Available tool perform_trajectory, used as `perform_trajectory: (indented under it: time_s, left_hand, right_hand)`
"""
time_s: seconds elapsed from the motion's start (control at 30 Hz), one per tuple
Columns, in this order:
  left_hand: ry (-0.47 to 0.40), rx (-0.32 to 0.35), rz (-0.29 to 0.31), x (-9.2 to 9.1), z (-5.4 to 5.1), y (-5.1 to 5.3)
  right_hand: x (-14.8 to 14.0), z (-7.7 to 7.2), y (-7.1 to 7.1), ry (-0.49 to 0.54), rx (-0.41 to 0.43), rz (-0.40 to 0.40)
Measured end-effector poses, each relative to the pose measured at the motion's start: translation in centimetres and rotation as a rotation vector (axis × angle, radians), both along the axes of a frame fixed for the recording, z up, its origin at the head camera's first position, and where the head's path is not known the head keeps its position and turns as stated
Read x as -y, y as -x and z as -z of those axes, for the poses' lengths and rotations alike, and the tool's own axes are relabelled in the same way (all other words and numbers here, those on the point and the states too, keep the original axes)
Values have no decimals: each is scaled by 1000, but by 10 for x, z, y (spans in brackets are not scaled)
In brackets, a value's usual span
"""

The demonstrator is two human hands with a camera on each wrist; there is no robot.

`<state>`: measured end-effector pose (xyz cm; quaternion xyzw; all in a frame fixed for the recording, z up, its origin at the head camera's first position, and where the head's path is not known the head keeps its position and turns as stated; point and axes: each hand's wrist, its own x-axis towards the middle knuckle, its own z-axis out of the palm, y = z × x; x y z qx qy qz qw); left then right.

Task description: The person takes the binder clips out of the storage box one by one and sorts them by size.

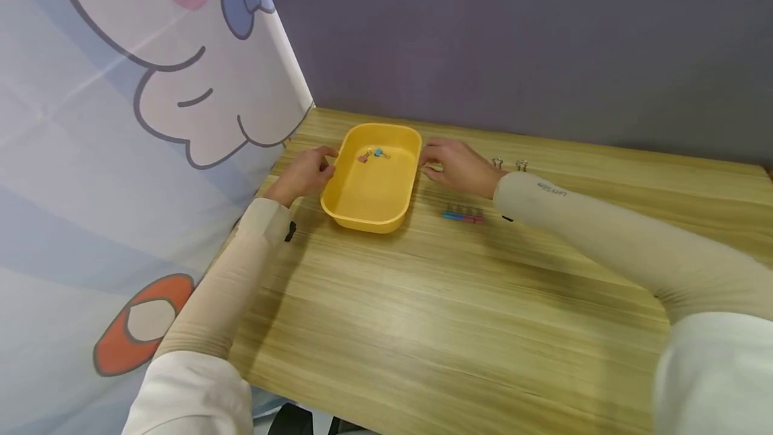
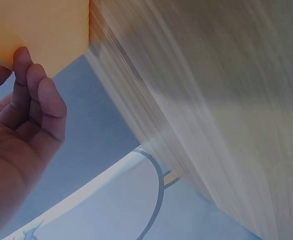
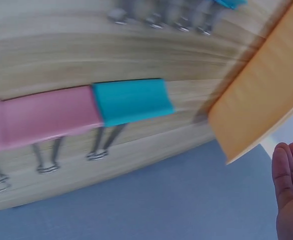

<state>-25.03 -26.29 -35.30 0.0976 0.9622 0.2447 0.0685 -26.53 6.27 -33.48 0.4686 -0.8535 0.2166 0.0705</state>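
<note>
A yellow plastic tray stands near the table's back left. Inside it lie a pink binder clip and a blue binder clip. My left hand is at the tray's left side, its thumb and forefinger close to the wall; the left wrist view shows its fingers loosely bent by the tray. At the opposite side, my right hand has its fingertips near the wall. Only part of that hand shows in the right wrist view, beside the tray's edge. I see neither hand clearly round the rim.
A row of blue and pink binder clips stands right of the tray. More binder clips stand behind my right forearm, which partly hides them; the right wrist view shows pink and turquoise clips. A grey partition borders the wooden table's back, a printed curtain its left.
</note>
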Motion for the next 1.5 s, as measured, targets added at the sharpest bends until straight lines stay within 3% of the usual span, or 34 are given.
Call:
perform_trajectory:
  time_s: [0.3, 0.7, 0.97, 1.3, 1.5]
  left_hand:
    - [-16, -8, 7, -2, -1, -1]
    - [-19, 1, -11, -10, -2, -4]
    - [-27, 22, -24, -13, 0, -4]
    - [-35, 23, -17, -19, -2, -7]
    - [-40, 0, 12, -23, -1, -7]
  right_hand:
    - [30, -4, 13, -37, 62, 3]
    - [69, 5, 36, -108, 180, 116]
    - [93, 15, 52, -279, 291, 107]
    - [116, 16, 53, -394, 260, 40]
    - [121, 17, 57, -416, 222, 51]
